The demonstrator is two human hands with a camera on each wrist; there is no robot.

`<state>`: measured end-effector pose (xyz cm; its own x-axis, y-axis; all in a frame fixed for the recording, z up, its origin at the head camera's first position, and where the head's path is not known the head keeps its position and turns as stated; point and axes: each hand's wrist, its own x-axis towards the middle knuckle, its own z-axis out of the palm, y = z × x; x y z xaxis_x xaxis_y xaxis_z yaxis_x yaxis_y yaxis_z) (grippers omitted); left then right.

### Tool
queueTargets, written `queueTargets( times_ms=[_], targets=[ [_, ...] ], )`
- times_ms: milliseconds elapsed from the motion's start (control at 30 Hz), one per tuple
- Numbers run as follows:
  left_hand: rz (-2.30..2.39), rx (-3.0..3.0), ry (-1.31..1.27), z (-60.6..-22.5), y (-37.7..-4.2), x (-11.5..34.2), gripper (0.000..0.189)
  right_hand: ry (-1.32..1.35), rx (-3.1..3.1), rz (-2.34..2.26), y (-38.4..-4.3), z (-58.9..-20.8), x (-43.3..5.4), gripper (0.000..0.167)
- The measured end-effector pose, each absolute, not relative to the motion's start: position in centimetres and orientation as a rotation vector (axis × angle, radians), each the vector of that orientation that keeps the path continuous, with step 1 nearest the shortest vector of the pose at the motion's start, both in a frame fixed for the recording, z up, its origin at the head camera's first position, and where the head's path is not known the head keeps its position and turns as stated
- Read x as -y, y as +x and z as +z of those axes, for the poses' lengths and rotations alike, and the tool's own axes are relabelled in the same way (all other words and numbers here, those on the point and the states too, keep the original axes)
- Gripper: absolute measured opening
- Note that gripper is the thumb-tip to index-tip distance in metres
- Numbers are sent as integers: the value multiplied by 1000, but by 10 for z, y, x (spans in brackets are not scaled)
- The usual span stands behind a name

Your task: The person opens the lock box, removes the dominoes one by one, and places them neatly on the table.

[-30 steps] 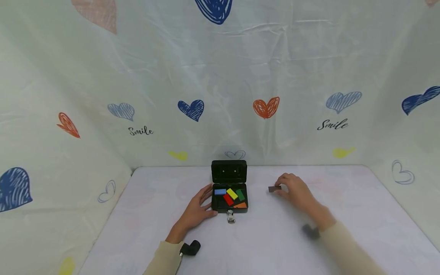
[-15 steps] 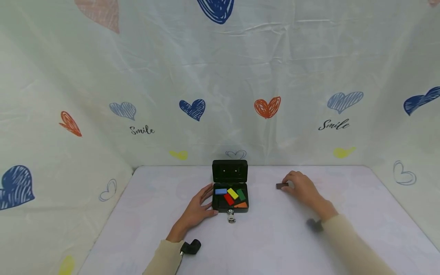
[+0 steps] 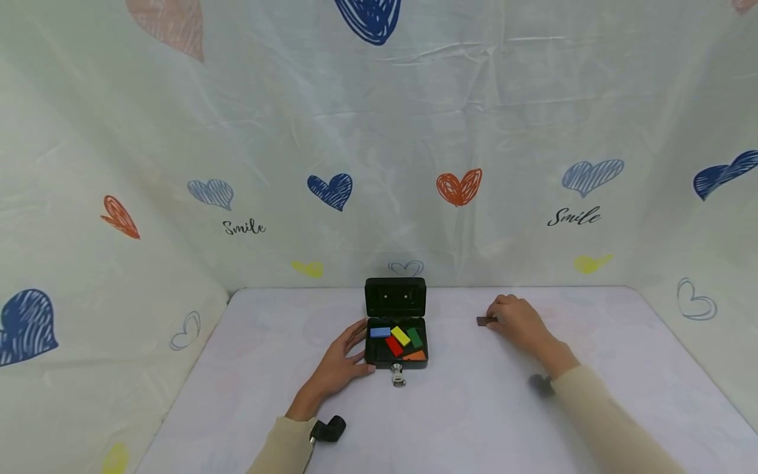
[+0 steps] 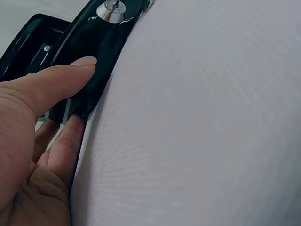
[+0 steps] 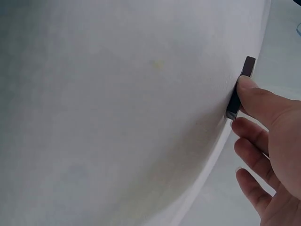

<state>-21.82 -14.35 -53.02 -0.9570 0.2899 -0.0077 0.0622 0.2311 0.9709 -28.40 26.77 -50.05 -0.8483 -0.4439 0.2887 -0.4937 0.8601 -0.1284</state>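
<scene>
A small black cash box [image 3: 372, 352] stands with its lid raised at the middle of the table. Inside lie a blue block [image 3: 380, 332], a yellow block [image 3: 401, 336], a green block [image 3: 414, 338], a red block [image 3: 393, 346] and an orange block [image 3: 414, 355]. My left hand [image 3: 336, 368] grips the box's left side, thumb on its front wall beside the silver lock [image 4: 112, 10]. Well to the right of the box, my right hand [image 3: 520, 325] pinches a dark rectangular block [image 5: 233, 102] at the tabletop, thumb on its near face; the fingertips behind it are partly hidden.
Keys [image 3: 399, 380] hang from the lock at the front of the box. A white cloth covers the table [image 3: 462, 421], and a white curtain [image 3: 379, 118] printed with hearts rises behind its far edge. A black wrist device [image 3: 328, 429] is on the left sleeve.
My right hand has moved a little to the right with the dark block, then stayed nearly still over the last half second. The left hand and the box keep their places.
</scene>
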Motion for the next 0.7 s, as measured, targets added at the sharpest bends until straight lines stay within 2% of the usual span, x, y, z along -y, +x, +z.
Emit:
queueTargets(
  times_ms=[433, 700],
  targets=[
    [1816, -2309, 337, -531, -218, 143, 96, 697, 2775, 213, -283, -498, -266, 15],
    [1802, -2323, 342, -531, -219, 144, 95, 809, 2623, 166, -273, -489, -254, 21]
  ],
)
